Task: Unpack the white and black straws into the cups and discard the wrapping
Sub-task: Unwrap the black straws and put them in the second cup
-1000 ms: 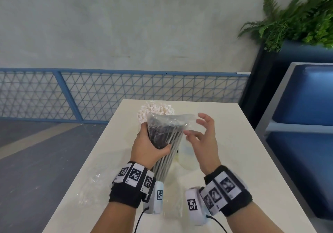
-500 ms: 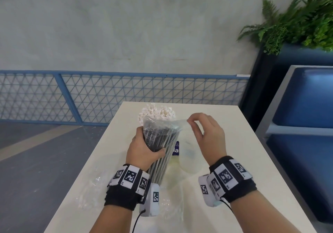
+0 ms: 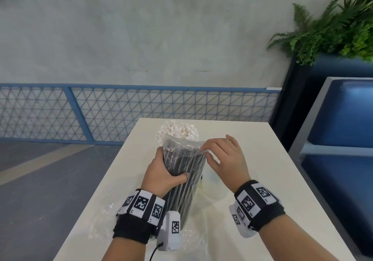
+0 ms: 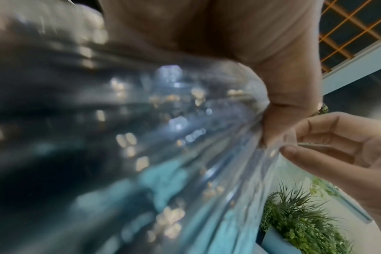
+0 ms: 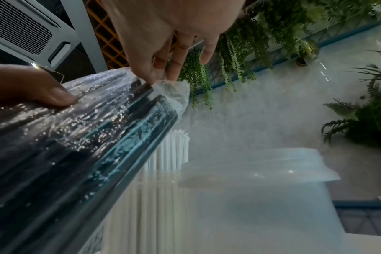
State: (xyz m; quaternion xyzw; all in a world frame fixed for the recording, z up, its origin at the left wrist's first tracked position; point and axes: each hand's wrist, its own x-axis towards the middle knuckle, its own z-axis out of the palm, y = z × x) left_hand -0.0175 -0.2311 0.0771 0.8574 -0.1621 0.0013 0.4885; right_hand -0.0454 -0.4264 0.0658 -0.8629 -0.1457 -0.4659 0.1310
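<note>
Nearest the person, loose crinkled clear wrapping (image 3: 101,223) lay flat on the pale, smooth surface (image 3: 272,180), by my reading the discarded sleeve of the white bundle, not yet thrown away. Just above it the left hand (image 3: 161,177) gripped the bundle of black straws (image 3: 184,172), thumb and fingers curled round its middle, holding it tilted with its foot near the surface. The straws were thin, stiff tubes packed into a tight cylinder, glossy under a thin, wrinkled, transparent bag (image 5: 111,106) that caught the light in speckles. The right hand (image 3: 226,160) pinched the loose top edge of that bag between thumb and forefinger, the other fingers (image 5: 207,51) spread and lifted clear.

Beside the bundle, under the right hand, stood a translucent, frosted cup (image 5: 261,171) with a rolled rim; it looked empty. Behind the black bundle the white straws (image 3: 178,130) stood upright in a dense matte cluster, their cup mostly hidden.

So the task seemed about half done: white straws cupped, black ones wrapped. Left, as I judged it, were opening the bag, standing the black straws in the empty cup, and binning both wrappings. Beyond stood a blue mesh railing (image 3: 121,111) and ferns (image 3: 333,28).
</note>
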